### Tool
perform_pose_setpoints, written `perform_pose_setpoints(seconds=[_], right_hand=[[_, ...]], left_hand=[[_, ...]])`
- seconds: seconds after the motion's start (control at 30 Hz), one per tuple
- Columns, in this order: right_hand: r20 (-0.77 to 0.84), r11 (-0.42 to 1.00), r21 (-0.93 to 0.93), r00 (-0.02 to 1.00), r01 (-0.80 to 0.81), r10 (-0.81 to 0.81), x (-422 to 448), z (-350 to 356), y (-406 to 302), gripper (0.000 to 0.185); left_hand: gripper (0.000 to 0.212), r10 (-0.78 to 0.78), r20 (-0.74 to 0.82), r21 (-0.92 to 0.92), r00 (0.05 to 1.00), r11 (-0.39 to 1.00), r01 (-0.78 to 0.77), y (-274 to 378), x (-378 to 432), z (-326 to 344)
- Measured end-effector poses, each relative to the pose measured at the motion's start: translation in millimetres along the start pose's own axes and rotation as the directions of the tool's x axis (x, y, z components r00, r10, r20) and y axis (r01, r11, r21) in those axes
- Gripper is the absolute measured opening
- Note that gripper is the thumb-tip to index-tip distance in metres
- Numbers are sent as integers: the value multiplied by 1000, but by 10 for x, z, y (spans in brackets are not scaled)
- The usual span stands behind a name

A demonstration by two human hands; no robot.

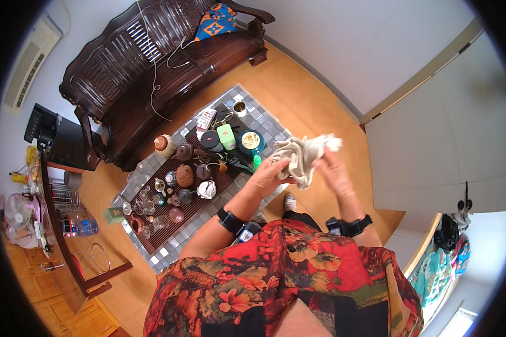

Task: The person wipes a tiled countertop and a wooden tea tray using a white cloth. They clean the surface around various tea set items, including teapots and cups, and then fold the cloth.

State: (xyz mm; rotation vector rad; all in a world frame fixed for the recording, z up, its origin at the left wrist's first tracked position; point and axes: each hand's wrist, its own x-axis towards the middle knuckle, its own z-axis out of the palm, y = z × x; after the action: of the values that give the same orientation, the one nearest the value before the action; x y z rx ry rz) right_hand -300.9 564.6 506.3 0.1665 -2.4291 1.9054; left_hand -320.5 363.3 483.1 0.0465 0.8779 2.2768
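A crumpled beige and white cloth (296,158) hangs between my two hands, past the right edge of the tiled tea table. My left hand (266,179) grips its left side, thumb on top of the folds. At the cloth's right side, my right hand (334,172) has its fingers on a whitish end, which is blurred. Just left of the cloth, on the table, are a green-capped bottle (257,161) and a round teal tin (251,142) with a floral lid. Both my wrists wear black straps with small devices.
The tea table (164,252) bears a slatted brown tea tray (152,244) with several teapots, cups and glasses. Behind it stands a dark carved wooden bench (168,88) with a blue and orange cushion (216,23). A glass-topped stand (63,252) is at left, a pale door (421,126) at right.
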Motion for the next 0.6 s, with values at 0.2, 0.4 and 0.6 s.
perform_pose_setpoints(seconds=[0.2, 0.4, 0.6], right_hand=[[180, 973, -98, 965, 211, -191, -36, 371, -352, 58], [178, 993, -118, 983, -29, 50, -47, 271, 91, 35], [167, 591, 770, 970, -242, 179, 60, -195, -220, 36]], left_hand=[[34, 27, -134, -281, 991, 958, -65, 17, -19, 51], [34, 55, -130, -106, 990, 992, -69, 14, -87, -14], [21, 411, -476, 35, 778, 893, -450, 261, -108, -380]])
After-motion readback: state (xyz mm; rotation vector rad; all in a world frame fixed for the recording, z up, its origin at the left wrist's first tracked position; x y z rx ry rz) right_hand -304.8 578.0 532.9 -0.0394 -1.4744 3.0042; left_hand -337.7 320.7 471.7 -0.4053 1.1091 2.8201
